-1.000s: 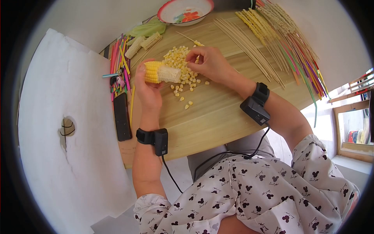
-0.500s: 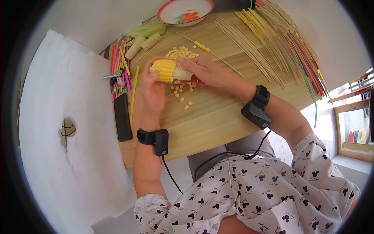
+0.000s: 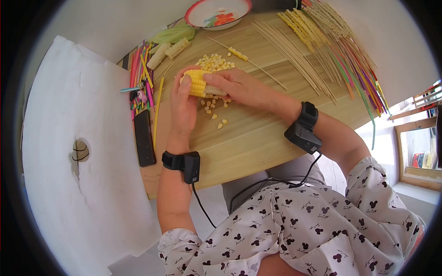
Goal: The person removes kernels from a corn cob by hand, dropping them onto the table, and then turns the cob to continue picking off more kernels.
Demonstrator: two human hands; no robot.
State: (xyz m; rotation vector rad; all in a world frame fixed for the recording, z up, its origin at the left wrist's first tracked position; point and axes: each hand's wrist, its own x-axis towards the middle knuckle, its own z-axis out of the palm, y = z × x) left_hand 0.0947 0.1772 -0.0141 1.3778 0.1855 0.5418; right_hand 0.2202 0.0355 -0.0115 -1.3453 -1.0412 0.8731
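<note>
An ear of corn (image 3: 198,84) lies held between both hands above the table, its left part covered in yellow kernels and its right part bare cob. My left hand (image 3: 183,103) wraps round the kernel-covered end, thumb on top. Closed on the bare end, my right hand (image 3: 237,86) presses its thumb at the edge of the kernels; its other fingers are partly hidden under the cob. Loose corn kernels (image 3: 215,62) form a pile just beyond the hands, and several more are scattered below them. Behind the pile is a skewer threaded with kernels (image 3: 238,54).
Bare cobs (image 3: 159,56) and a green husk (image 3: 172,34) lie at the back left, near an enamel bowl (image 3: 218,14). Bare skewers (image 3: 294,60) and kernel-laden skewers (image 3: 331,23) are at the right. Colored strips (image 3: 138,69) and a phone (image 3: 144,138) line the left edge.
My right thumb has shifted slightly left and down along the ear, covering more of the bare cob. My left thumb has risen onto the kernels, and the ear has turned a little.
</note>
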